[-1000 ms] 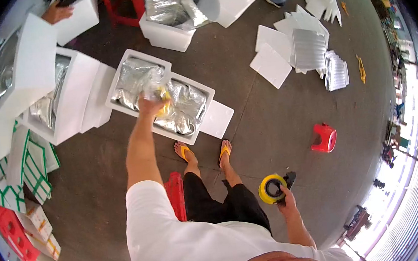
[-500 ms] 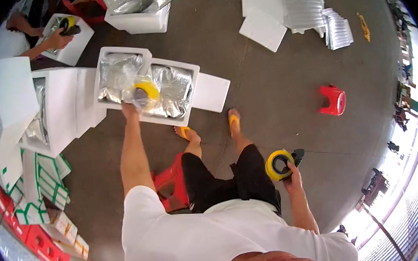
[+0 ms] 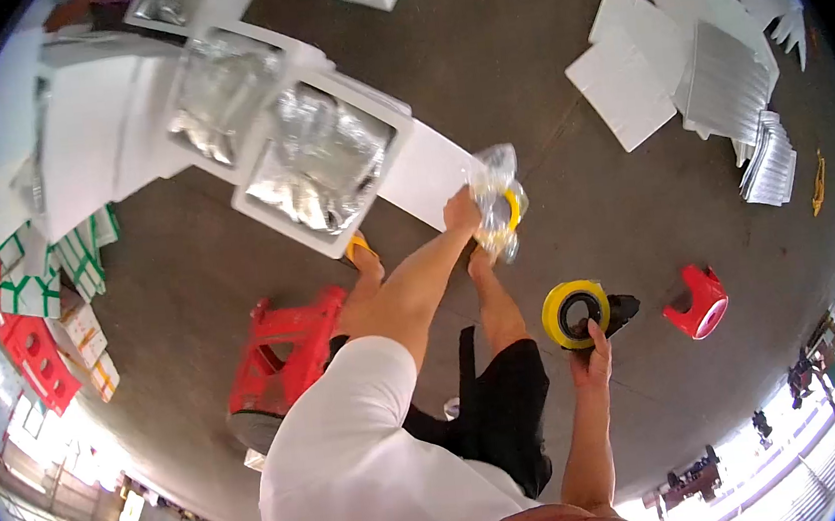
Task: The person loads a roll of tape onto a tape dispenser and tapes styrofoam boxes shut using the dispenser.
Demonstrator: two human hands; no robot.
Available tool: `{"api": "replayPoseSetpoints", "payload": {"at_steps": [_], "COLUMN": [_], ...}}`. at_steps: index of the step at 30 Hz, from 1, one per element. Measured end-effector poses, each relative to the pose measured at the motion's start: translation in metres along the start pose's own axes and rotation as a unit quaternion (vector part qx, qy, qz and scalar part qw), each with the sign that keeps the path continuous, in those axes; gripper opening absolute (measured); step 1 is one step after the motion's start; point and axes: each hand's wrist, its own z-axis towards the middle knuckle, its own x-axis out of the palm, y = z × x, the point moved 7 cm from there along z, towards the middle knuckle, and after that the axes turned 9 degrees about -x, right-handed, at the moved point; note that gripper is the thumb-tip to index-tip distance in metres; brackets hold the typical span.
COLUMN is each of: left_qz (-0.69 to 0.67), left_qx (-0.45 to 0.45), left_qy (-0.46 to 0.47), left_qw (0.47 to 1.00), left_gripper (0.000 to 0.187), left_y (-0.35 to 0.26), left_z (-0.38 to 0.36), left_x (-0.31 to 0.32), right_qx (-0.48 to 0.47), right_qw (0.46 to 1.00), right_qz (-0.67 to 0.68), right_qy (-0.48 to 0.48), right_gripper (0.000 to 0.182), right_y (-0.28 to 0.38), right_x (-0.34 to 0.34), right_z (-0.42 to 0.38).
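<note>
My left hand (image 3: 461,214) is closed on crumpled clear plastic (image 3: 491,168) that wraps round a yellow tape roll (image 3: 513,209). It is held out over the end of a flat white foam lid (image 3: 429,171), above one foot. Lower right, my right hand (image 3: 593,356) grips a tape dispenser (image 3: 623,311) loaded with a large yellow roll (image 3: 575,296). Left of my left hand stands an uncovered foam box (image 3: 250,208) with silvery foil lining inside. A second foil-lined foam box (image 3: 228,166) sits directly behind it.
More white foam boxes (image 3: 88,131) stand at the left. Foam lids (image 3: 635,69) and silvery sheets (image 3: 727,80) lie on the floor at upper right. One red stool (image 3: 285,344) is beside my leg, another red stool (image 3: 700,304) to the right. Green-striped cartons (image 3: 34,292) are piled far left.
My left hand has swung right, carrying the wrapped tape roll from above the foil-lined boxes to beyond the lid. The right hand still holds the dispenser. The whole view has shifted and turned.
</note>
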Motion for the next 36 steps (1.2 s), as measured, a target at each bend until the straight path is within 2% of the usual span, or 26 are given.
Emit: {"api": "replayPoseSetpoints", "payload": {"at_steps": [3, 4, 5, 6, 7, 9, 10, 12, 13, 14, 15, 16, 17, 18, 19, 21, 22, 23, 24, 25, 26, 27, 29, 31, 34, 36], "left_qz": [-0.127, -0.13, -0.118, -0.181, -0.143, -0.209, -0.196, -0.385, -0.466, -0.605, -0.618, -0.627, -0.511, -0.353, -0.669, -0.689, -0.662, -0.614, -0.638, -0.625, -0.594, -0.497, -0.446, -0.4, -0.316, -0.321], "left_qx": [-0.024, 0.007, 0.063, 0.043, 0.064, -0.001, 0.0, -0.136, -0.212, -0.269, -0.256, -0.244, -0.172, -0.134, -0.202, -0.099, -0.064, -0.057, -0.093, -0.127, -0.106, -0.114, -0.217, -0.215, -0.186, -0.203], "left_qy": [-0.046, -0.047, -0.034, 0.008, -0.073, 0.065, 0.132, 0.301, 0.224, 0.168, 0.084, -0.002, -0.129, -0.272, -0.235, -0.164, -0.135, -0.118, -0.104, -0.055, -0.077, -0.177, -0.13, -0.204, -0.173, -0.21], "left_qw": [0.991, 0.99, 0.99, 0.982, 0.985, 0.976, 0.972, 0.862, 0.83, 0.73, 0.738, 0.74, 0.832, 0.885, 0.676, 0.698, 0.735, 0.778, 0.757, 0.768, 0.794, 0.842, 0.859, 0.868, 0.914, 0.901], "left_gripper": [0.026, 0.029, 0.052, 0.086, 0.106, 0.104, 0.084, 0.047, 0.029, 0.018, 0.02, 0.021, 0.027, 0.033, 0.036, 0.049, 0.053, 0.052, 0.045, 0.041, 0.041, 0.045, 0.047, 0.044, 0.049, 0.049], "left_y": [-0.028, -0.028, -0.039, -0.032, -0.027, 0.01, 0.034, 0.095, 0.129, 0.17, 0.21, 0.25, 0.253, 0.252, 0.244, 0.247, 0.238, 0.239, 0.239, 0.239, 0.262, 0.262, 0.275, 0.258, 0.261, 0.262], "left_z": [0.048, 0.077, 0.081, 0.097, 0.096, 0.077, 0.056, 0.0, -0.028, -0.048, -0.05, -0.055, -0.06, -0.072, -0.095, -0.079, -0.075, -0.067, -0.059, -0.049, -0.012, -0.01, -0.017, -0.079, -0.147, -0.236], "left_x": [0.029, 0.052, 0.048, 0.063, 0.064, 0.068, 0.062, 0.046, 0.017, -0.004, -0.035, -0.062, -0.111, -0.16, -0.19, -0.226, -0.246, -0.253, -0.257, -0.256, -0.23, -0.239, -0.236, -0.285, -0.293, -0.307], "right_qx": [0.02, 0.022, 0.027, 0.039, 0.039, 0.048, 0.052, 0.055, 0.057, 0.055, 0.049, 0.033, 0.002, -0.004, 0.004, 0.016, -0.038, -0.053, 0.002, 0.054, 0.033, 0.013, 0.022, 0.031, 0.033, 0.039], "right_qw": [1.0, 1.0, 1.0, 0.999, 0.999, 0.998, 0.997, 0.993, 0.989, 0.981, 0.961, 0.956, 0.939, 0.92, 0.918, 0.901, 0.854, 0.795, 0.798, 0.797, 0.827, 0.853, 0.865, 0.863, 0.852, 0.842], "right_qz": [-0.012, -0.004, 0.005, -0.003, -0.01, -0.02, -0.024, -0.018, -0.009, -0.035, -0.031, -0.066, -0.104, -0.114, -0.14, -0.219, -0.337, -0.342, -0.348, -0.353, -0.347, -0.342, -0.291, -0.296, -0.37, -0.387], "right_qy": [-0.001, -0.001, 0.001, -0.001, 0.005, 0.027, 0.052, 0.104, 0.133, 0.182, 0.269, 0.284, 0.327, 0.376, 0.372, 0.374, 0.395, 0.498, 0.492, 0.486, 0.442, 0.394, 0.408, 0.409, 0.368, 0.373], "right_gripper": [0.038, 0.037, 0.036, 0.036, 0.035, 0.034, 0.035, 0.038, 0.04, 0.044, 0.045, 0.044, 0.044, 0.045, 0.045, 0.053, 0.051, 0.05, 0.055, 0.06, 0.057, 0.055, 0.054, 0.052, 0.058, 0.062], "right_y": [-0.005, -0.009, -0.014, -0.025, -0.031, -0.037, -0.036, -0.036, -0.039, -0.036, -0.041, -0.045, -0.048, -0.058, -0.071, -0.105, -0.099, -0.118, -0.119, -0.118, -0.119, -0.116, -0.113, -0.106, -0.071, -0.047], "right_x": [0.003, 0.003, 0.004, -0.001, -0.002, 0.018, 0.045, 0.104, 0.139, 0.182, 0.221, 0.257, 0.298, 0.338, 0.377, 0.44, 0.474, 0.494, 0.501, 0.51, 0.504, 0.489, 0.464, 0.431, 0.37, 0.337], "right_z": [0.043, 0.053, 0.06, 0.073, 0.084, 0.101, 0.104, 0.11, 0.114, 0.11, 0.118, 0.122, 0.125, 0.134, 0.14, 0.151, 0.116, 0.133, 0.13, 0.122, 0.132, 0.141, 0.11, 0.084, 0.035, -0.018]}}
